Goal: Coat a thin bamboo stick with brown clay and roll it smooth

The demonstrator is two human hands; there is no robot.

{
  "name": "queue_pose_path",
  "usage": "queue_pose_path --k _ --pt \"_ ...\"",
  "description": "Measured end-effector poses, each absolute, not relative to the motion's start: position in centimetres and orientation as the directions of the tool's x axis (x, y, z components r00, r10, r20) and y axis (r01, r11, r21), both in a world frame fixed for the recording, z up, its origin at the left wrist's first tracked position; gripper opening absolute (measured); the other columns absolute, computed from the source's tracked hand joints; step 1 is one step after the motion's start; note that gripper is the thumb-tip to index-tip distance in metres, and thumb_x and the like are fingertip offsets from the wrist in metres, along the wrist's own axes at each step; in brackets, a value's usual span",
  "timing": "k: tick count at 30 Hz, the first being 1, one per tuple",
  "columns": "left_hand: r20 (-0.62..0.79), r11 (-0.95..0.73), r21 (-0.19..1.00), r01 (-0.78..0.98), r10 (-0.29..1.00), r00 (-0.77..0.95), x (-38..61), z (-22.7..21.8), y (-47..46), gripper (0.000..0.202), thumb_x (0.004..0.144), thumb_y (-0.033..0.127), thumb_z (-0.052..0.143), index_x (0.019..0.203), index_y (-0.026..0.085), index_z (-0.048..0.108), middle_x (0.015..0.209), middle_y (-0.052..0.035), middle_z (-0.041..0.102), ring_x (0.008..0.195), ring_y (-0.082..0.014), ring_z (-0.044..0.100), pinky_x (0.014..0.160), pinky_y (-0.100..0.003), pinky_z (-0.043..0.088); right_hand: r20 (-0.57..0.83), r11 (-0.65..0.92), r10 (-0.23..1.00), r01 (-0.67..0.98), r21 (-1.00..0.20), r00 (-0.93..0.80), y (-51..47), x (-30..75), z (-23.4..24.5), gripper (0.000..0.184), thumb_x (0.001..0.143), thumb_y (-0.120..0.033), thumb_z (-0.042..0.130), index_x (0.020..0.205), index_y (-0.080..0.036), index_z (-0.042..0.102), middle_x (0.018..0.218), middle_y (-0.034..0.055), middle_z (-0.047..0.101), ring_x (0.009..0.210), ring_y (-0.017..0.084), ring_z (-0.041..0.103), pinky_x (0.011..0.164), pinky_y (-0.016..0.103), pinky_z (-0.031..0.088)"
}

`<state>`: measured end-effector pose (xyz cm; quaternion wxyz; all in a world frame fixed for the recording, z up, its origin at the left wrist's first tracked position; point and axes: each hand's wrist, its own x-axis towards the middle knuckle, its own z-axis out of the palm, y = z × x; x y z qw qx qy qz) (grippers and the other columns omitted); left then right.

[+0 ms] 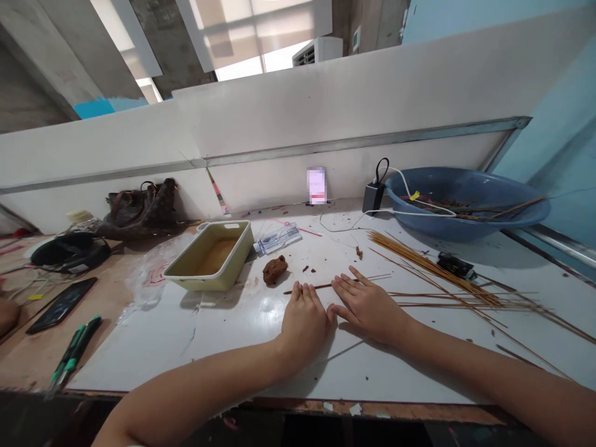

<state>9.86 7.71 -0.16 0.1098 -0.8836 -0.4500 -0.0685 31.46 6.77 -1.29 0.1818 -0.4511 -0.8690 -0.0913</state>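
My left hand lies flat on the white tabletop, its fingertips over a thin stick with a dark brown coating at its left end. Beside it, my right hand is also flat, fingers stretched out across the same stick, and the thumbs nearly meet. The bare end of the stick sticks out to the right. Just beyond my left hand sits a lump of brown dough-like paste, with small crumbs nearby. Neither hand is closed round anything.
A yellow-green basin of brownish liquid stands left. Thin sticks lie right, below a blue tub. A black box with a cable, a lit phone, a dark phone, green-black cutters and a brown bag surround the area.
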Motion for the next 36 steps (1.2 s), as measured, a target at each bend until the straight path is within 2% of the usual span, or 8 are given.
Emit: queue_pose_path --k 3,9,15,22,27,29,34,36 --pt "0.243 -0.573 -0.139 0.807 0.771 0.589 9.7 -0.6 7.5 0.067 0.111 0.043 0.047 0.145 -0.011 0.066 0.147 -0.0368 0.067 0.142 -0.0414 0.067 0.129 -0.053 0.041 0.428 0.586 0.728 0.810 0.015 -0.535 6.7 31.3 -1.3 0.056 0.119 -0.042 0.043 0.149 -0.003 0.069 0.145 0.0249 0.074 0.139 0.034 0.071 0.134 0.058 0.039" --pt "0.235 -0.531 -0.210 0.821 0.788 0.569 9.8 -0.4 8.9 0.070 0.111 0.048 0.046 0.147 -0.007 0.067 0.145 -0.0323 0.070 0.142 -0.0413 0.068 0.126 -0.054 0.042 0.413 0.516 0.776 0.857 0.022 -0.478 7.1 31.1 -1.9 0.070 0.118 -0.053 0.044 0.158 0.002 0.059 0.161 0.0276 0.059 0.151 0.038 0.059 0.127 0.059 0.048" --pt "0.149 -0.582 -0.165 0.796 0.783 0.604 9.5 0.0 7.1 0.066 0.111 0.042 0.047 0.146 -0.011 0.066 0.144 -0.0389 0.067 0.137 -0.0418 0.071 0.124 -0.053 0.045 0.430 0.552 0.735 0.831 0.069 -0.524 6.2 31.0 -2.1 0.061 0.117 -0.045 0.047 0.147 0.003 0.070 0.145 0.0297 0.072 0.141 0.039 0.069 0.130 0.059 0.044" --pt "0.130 -0.509 -0.124 0.852 0.843 0.522 10.2 0.9 8.4 0.077 0.111 0.047 0.046 0.151 -0.018 0.057 0.152 -0.0408 0.060 0.147 -0.0435 0.062 0.129 -0.052 0.039 0.380 0.492 0.809 0.870 -0.021 -0.448 6.8 31.2 -2.1 0.075 0.118 -0.058 0.038 0.164 -0.002 0.054 0.167 0.0251 0.054 0.157 0.035 0.053 0.129 0.055 0.047" --pt "0.126 -0.538 -0.147 0.830 0.822 0.555 9.9 1.2 7.2 0.070 0.114 0.041 0.038 0.145 -0.016 0.064 0.139 -0.0401 0.070 0.133 -0.0413 0.073 0.120 -0.052 0.049 0.392 0.538 0.775 0.843 -0.001 -0.495 6.1 31.2 -1.5 0.060 0.118 -0.045 0.042 0.152 -0.002 0.068 0.149 0.0267 0.070 0.143 0.037 0.068 0.132 0.059 0.043" --pt "0.134 -0.547 -0.160 0.822 0.813 0.567 9.8 1.1 6.9 0.070 0.114 0.041 0.038 0.145 -0.015 0.064 0.142 -0.0395 0.068 0.135 -0.0411 0.072 0.122 -0.051 0.048 0.393 0.549 0.766 0.836 0.010 -0.508 6.1 31.2 -1.3 0.058 0.118 -0.041 0.041 0.148 0.000 0.070 0.146 0.0277 0.072 0.139 0.037 0.070 0.133 0.060 0.040" --pt "0.150 -0.522 -0.166 0.836 0.825 0.545 9.9 0.8 7.9 0.078 0.111 0.048 0.047 0.152 -0.018 0.056 0.153 -0.0401 0.059 0.150 -0.0447 0.060 0.130 -0.054 0.038 0.338 0.506 0.821 0.860 -0.059 -0.460 6.8 31.4 -1.6 0.073 0.117 -0.056 0.041 0.165 -0.002 0.051 0.169 0.0249 0.051 0.160 0.037 0.049 0.132 0.059 0.042" --pt "0.171 -0.512 -0.169 0.842 0.826 0.536 9.9 0.8 8.2 0.074 0.111 0.047 0.047 0.152 -0.014 0.059 0.152 -0.0383 0.062 0.147 -0.0441 0.062 0.128 -0.055 0.039 0.334 0.505 0.825 0.860 -0.073 -0.456 6.9 31.5 -1.6 0.072 0.117 -0.056 0.043 0.167 -0.004 0.051 0.170 0.0230 0.050 0.161 0.036 0.047 0.132 0.058 0.043"
